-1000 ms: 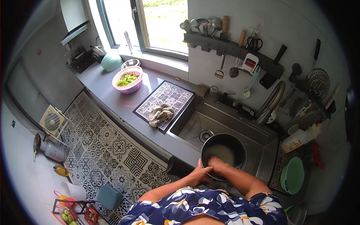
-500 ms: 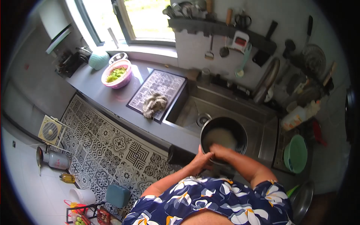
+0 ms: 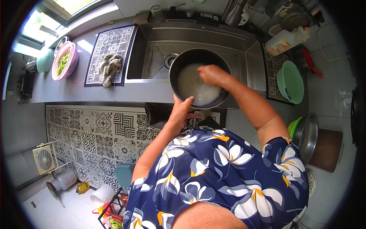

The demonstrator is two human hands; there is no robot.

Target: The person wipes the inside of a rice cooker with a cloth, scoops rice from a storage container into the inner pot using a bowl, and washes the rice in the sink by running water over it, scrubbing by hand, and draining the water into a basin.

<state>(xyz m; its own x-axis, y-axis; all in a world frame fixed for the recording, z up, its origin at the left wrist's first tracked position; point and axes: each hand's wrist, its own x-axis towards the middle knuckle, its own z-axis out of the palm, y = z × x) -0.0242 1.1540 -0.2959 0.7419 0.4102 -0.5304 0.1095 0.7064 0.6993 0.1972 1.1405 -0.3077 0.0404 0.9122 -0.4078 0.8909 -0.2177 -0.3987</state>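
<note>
Moved right hand from beside left hand to over middle of pot; swung view too. From left: saw pink basket of green vegetables on counter, then crumpled cloth on patterned mat. Had left hand clamped on near-left pot rim, thumb over edge. Found pot over sink and front edge; couldn't tell resting from hand-held. Already had cloudy liquid in pot, not poured off. Judged hand-mixing as partway; couldn't confirm solids below, or what's left beyond liquid still in. Had right hand narrow, fingers curled near liquid; couldn't tell if gripping anything. Far right, saw green basin, nothing visible inside.
</note>
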